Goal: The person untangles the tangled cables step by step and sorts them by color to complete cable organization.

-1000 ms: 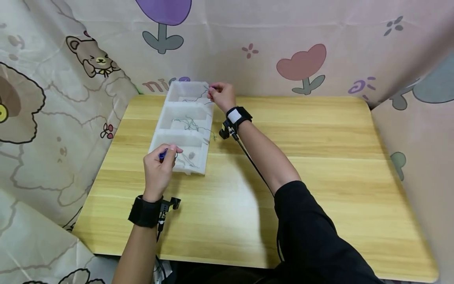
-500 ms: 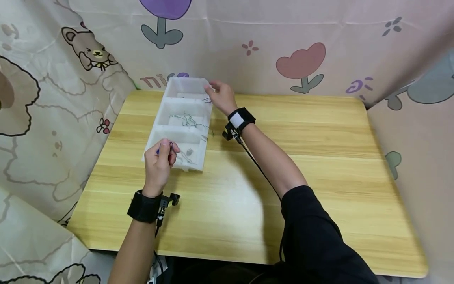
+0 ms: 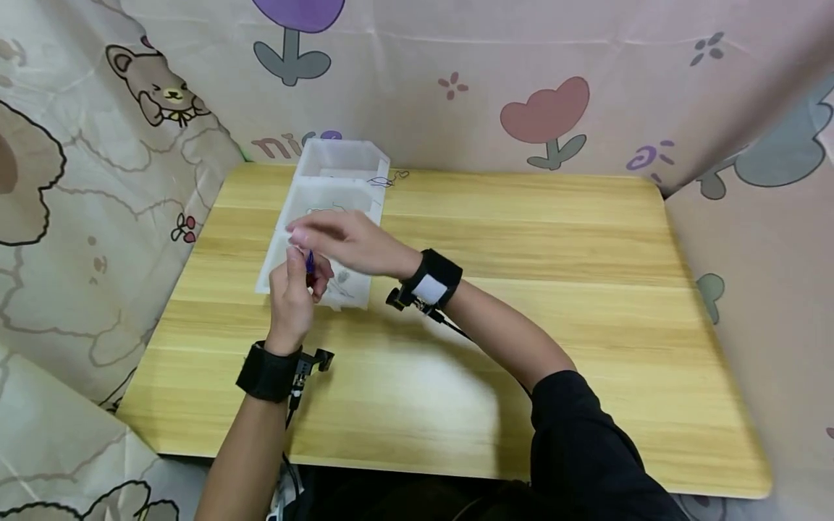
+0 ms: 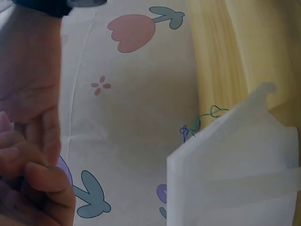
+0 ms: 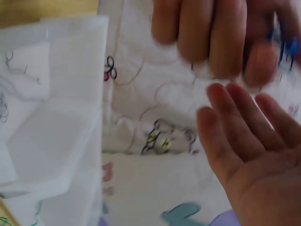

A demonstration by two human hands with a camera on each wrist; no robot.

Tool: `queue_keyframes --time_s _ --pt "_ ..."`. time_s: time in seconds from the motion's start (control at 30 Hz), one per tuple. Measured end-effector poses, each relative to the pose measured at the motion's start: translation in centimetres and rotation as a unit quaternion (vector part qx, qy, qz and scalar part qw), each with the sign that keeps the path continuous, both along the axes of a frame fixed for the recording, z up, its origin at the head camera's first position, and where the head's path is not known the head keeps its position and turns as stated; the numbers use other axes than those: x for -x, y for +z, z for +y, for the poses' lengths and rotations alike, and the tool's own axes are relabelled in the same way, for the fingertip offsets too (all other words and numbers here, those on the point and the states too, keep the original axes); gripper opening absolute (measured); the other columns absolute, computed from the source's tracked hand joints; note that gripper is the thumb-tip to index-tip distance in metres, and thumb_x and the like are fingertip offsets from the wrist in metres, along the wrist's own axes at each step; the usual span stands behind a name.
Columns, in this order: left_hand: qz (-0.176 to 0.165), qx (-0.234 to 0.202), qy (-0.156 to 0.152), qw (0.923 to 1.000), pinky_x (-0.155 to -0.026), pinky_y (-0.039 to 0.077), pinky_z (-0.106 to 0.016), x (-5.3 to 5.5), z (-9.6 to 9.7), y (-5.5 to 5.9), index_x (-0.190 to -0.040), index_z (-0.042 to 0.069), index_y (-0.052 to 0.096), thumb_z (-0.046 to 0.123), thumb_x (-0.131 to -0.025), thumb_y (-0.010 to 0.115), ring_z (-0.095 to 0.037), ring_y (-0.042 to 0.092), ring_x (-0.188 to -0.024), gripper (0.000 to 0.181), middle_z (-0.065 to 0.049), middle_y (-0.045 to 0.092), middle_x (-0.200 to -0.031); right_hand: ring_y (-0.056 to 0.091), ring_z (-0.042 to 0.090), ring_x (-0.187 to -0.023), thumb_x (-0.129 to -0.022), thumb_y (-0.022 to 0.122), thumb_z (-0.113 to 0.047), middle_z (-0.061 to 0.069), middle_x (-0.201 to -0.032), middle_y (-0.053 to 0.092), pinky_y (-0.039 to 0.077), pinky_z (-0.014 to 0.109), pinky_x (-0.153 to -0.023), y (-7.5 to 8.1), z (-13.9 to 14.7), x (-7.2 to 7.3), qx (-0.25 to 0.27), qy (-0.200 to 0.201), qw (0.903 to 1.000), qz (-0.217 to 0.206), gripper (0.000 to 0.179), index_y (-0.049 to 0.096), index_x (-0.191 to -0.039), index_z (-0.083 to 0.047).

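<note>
My left hand point(image 3: 293, 293) curls its fingers around a small bundle of blue wire point(image 3: 310, 263), above the near end of a white three-compartment box point(image 3: 374, 278). Blue strands point(image 5: 291, 46) show between its fingers in the right wrist view. Close over it reaches my right hand point(image 3: 355, 246), fingers extended, their tips right at the left thumb. Palm and straight fingers of the right hand also appear in the right wrist view. Across the right rim of the far compartment lies a loose dark blue wire point(image 3: 384, 180). Both hands partly hide the middle and near compartments.
Thin green wire point(image 4: 214, 112) pokes over the box edge in the left wrist view. Pale grey strands point(image 3: 342, 284) lie in the near compartment. The box stands on a wooden table point(image 3: 521, 289), close to a printed curtain point(image 3: 417, 87) behind it.
My right hand has left the far compartment and come back and left to the left hand, leaving blue wire across the rim. The left hand, still holding its bundle, has turned slightly.
</note>
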State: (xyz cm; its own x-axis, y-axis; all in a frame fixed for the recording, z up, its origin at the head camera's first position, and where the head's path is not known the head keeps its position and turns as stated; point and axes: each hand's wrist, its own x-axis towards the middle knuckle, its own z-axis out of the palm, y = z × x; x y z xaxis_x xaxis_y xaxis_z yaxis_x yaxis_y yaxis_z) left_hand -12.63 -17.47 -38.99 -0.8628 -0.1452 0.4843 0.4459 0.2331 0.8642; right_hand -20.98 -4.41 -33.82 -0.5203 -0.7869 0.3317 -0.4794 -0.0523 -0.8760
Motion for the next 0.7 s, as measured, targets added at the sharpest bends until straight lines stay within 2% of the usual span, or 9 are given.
queue_keyframes --time_s 0.1,0.2,0.3,0.43,0.5,0.57,0.63,0.7 --pt "0.013 0.009 0.009 0.9998 -0.039 0.027 -0.025 0.0 0.1 0.4 -0.056 0.004 0.049 0.043 -0.102 0.019 -0.017 0.034 -0.039 0.068 -0.007 0.038 -0.044 0.061 0.012 -0.071 -0.096 0.051 -0.014 0.005 -0.083 0.066 0.048 0.025 -0.067 1.3 0.3 -2.4 -0.023 0.040 0.9982 0.038 0.027 0.057 -0.118 -0.002" --pt "0.008 -0.020 -0.013 0.9997 -0.040 0.025 -0.028 -0.1 0.2 0.6 -0.053 0.004 0.043 0.045 -0.101 0.016 -0.019 0.033 -0.038 0.068 -0.008 0.036 -0.043 0.062 0.014 -0.067 -0.094 0.053 -0.010 0.008 -0.076 0.065 0.050 0.024 -0.062 2.2 0.7 -3.8 -0.026 0.049 0.9973 0.048 0.022 0.058 -0.113 0.001" --pt "-0.011 -0.052 -0.036 0.9980 -0.039 0.025 -0.028 -0.3 0.4 0.8 -0.055 0.004 0.042 0.044 -0.101 0.016 -0.020 0.032 -0.038 0.067 -0.008 0.036 -0.043 0.061 0.013 -0.067 -0.094 0.053 -0.006 0.007 -0.078 0.065 0.051 0.025 -0.065 2.4 1.1 -4.4 -0.011 0.030 0.9974 0.065 0.022 0.060 -0.113 0.002" --pt "-0.030 -0.069 -0.046 0.9962 -0.038 0.026 -0.027 -0.6 0.5 1.1 -0.055 0.001 0.045 0.038 -0.102 0.023 -0.019 0.033 -0.039 0.064 -0.008 0.037 -0.045 0.055 0.007 -0.067 -0.092 0.054 -0.001 0.007 -0.082 0.067 0.047 0.024 -0.063 2.3 2.0 -4.7 0.028 -0.015 0.9904 0.134 0.021 0.063 -0.110 0.004" --pt "-0.035 -0.071 -0.040 0.9961 -0.037 0.026 -0.025 -0.7 0.5 1.4 -0.056 -0.001 0.046 0.035 -0.102 0.028 -0.018 0.033 -0.039 0.061 -0.007 0.037 -0.045 0.054 0.006 -0.068 -0.090 0.055 0.002 0.009 -0.086 0.068 0.045 0.022 -0.062 2.2 2.5 -4.7 0.051 -0.046 0.9824 0.174 0.019 0.064 -0.106 0.006" --pt "-0.038 -0.092 -0.025 0.9947 -0.036 0.026 -0.023 -0.7 0.4 1.6 -0.056 -0.003 0.046 0.032 -0.102 0.034 -0.017 0.033 -0.039 0.059 -0.006 0.038 -0.045 0.057 0.004 -0.071 -0.089 0.055 0.004 0.012 -0.087 0.069 0.047 0.020 -0.063 1.7 3.1 -4.6 0.064 -0.070 0.9763 0.195 0.017 0.065 -0.102 0.007" --pt "-0.037 -0.115 0.001 0.9927 -0.036 0.028 -0.021 -0.7 0.2 1.8 -0.056 -0.004 0.044 0.031 -0.100 0.039 -0.016 0.033 -0.038 0.057 -0.005 0.038 -0.046 0.061 0.007 -0.073 -0.088 0.054 0.007 0.016 -0.088 0.069 0.051 0.020 -0.066 1.3 3.9 -4.5 0.076 -0.086 0.9749 0.191 0.015 0.066 -0.098 0.008" --pt "-0.031 -0.134 0.026 0.9902 -0.037 0.029 -0.019 -0.7 0.0 2.0 -0.055 -0.006 0.042 0.029 -0.099 0.044 -0.016 0.033 -0.039 0.056 -0.005 0.039 -0.047 0.064 0.014 -0.074 -0.087 0.054 0.010 0.020 -0.085 0.068 0.054 0.026 -0.068 1.0 4.6 -4.3 0.093 -0.105 0.9771 0.160 0.013 0.065 -0.095 0.011"
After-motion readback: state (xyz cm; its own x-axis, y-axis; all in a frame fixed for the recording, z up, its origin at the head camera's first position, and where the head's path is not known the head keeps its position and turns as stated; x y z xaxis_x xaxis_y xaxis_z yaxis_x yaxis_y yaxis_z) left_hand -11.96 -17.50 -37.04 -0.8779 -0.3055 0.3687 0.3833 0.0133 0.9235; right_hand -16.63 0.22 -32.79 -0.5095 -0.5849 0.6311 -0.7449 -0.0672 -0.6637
